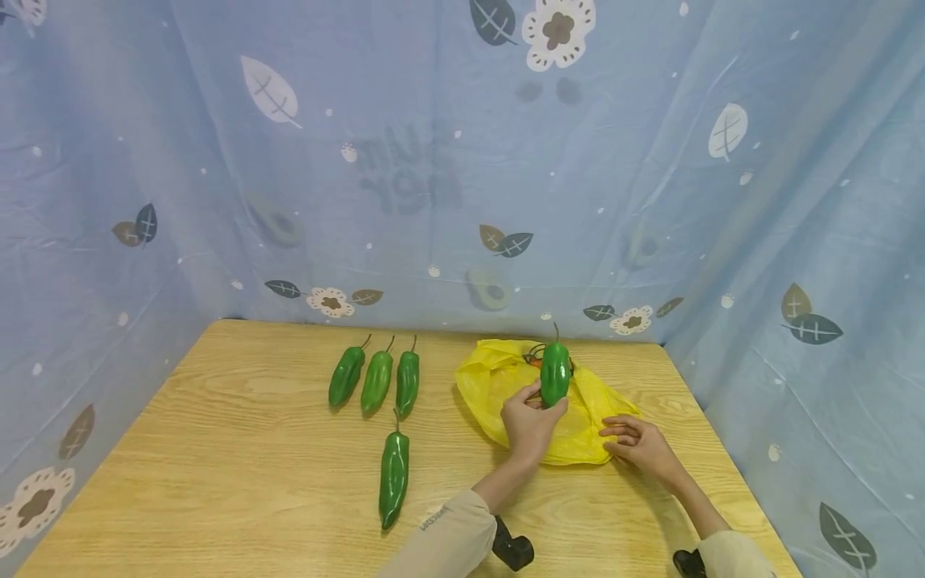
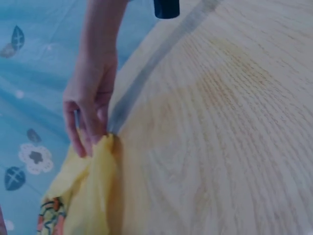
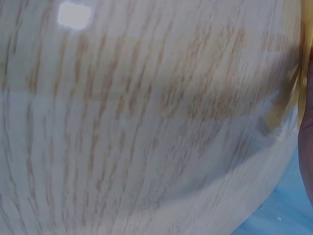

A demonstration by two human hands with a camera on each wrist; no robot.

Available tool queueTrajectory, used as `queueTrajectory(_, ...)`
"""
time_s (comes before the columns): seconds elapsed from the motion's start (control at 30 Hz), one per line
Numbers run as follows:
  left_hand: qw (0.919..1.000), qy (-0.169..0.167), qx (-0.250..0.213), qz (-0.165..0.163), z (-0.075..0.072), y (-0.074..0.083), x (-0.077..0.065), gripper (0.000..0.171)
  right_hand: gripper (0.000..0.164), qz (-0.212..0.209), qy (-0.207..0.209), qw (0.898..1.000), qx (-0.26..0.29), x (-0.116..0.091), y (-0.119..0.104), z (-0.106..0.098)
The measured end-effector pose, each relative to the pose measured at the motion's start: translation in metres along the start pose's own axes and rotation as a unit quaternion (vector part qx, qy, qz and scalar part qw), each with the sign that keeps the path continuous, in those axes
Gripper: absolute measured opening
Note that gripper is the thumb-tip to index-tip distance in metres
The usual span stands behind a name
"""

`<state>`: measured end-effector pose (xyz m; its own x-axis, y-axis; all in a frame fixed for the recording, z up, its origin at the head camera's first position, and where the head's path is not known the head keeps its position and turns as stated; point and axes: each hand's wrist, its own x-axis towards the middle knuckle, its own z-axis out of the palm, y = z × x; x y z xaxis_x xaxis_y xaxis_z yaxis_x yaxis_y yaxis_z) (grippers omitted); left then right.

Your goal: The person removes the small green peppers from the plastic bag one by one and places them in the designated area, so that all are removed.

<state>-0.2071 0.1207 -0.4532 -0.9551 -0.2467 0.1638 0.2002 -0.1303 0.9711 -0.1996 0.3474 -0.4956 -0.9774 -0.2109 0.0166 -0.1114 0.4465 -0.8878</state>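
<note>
My left hand (image 1: 532,421) grips a glossy green pepper (image 1: 555,374) with its thin stem pointing up, above a crumpled yellow plastic bag (image 1: 499,385). At the bag's right edge, my right hand (image 1: 639,445) pinches the plastic. The left wrist view shows this right hand (image 2: 92,100) reaching down to a raised fold of the yellow bag (image 2: 100,181). Only a sliver of the right hand (image 3: 306,142) enters the right wrist view. Orange-red things with dark, thin strands (image 1: 535,357) show at the bag's opening, partly hidden behind the held pepper.
Three green peppers (image 1: 377,381) lie side by side left of the bag on the wooden table (image 1: 217,449). Another green pepper (image 1: 393,480) lies nearer to me. A blue patterned curtain (image 1: 433,160) surrounds the table at the back and sides.
</note>
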Motion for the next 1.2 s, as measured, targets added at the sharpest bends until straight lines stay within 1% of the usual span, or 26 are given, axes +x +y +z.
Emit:
queueTrajectory(0.1,1.0000,-0.004,0.000,0.002,-0.007,0.009,0.001,0.043,0.049,0.001,-0.005,1.000,0.007,-0.001,-0.001,-0.002)
queueTrajectory(0.23,1.0000,-0.008,-0.001,0.001,-0.017,0.016,0.001,0.044,0.050,-0.003,-0.004,1.000,0.011,-0.003,-0.001,-0.004)
queueTrajectory(0.4,0.9999,-0.014,-0.002,-0.004,-0.031,0.021,0.001,0.045,0.050,-0.005,-0.005,1.000,0.011,-0.004,0.000,-0.003)
queueTrajectory(0.63,0.9993,-0.032,-0.008,0.019,-0.048,0.025,0.002,0.045,0.049,-0.009,-0.005,1.000,0.014,-0.005,0.002,-0.002)
queueTrajectory(0.77,0.9994,-0.032,-0.002,0.015,-0.060,0.029,0.001,0.044,0.048,-0.014,-0.009,1.000,0.019,-0.005,0.001,-0.002)
queueTrajectory(0.83,0.9995,-0.031,-0.001,0.007,-0.068,0.030,0.000,0.044,0.048,-0.017,-0.011,1.000,0.021,-0.005,0.000,-0.003)
queueTrajectory(1.0,0.9994,-0.027,0.011,-0.020,-0.092,0.057,-0.007,0.042,0.047,-0.024,-0.013,0.999,0.019,-0.005,-0.001,-0.004)
queueTrajectory(1.03,0.9992,-0.027,0.012,-0.025,-0.097,0.058,-0.007,0.042,0.047,-0.025,-0.012,0.999,0.018,-0.005,0.000,-0.004)
queueTrajectory(1.07,0.9992,-0.025,0.014,-0.029,-0.102,0.060,-0.008,0.042,0.047,-0.027,-0.013,0.999,0.018,-0.005,0.000,-0.003)
queueTrajectory(1.2,0.9991,-0.015,0.029,-0.027,-0.125,0.041,-0.005,0.045,0.047,-0.026,-0.013,0.999,0.020,-0.005,-0.002,-0.001)
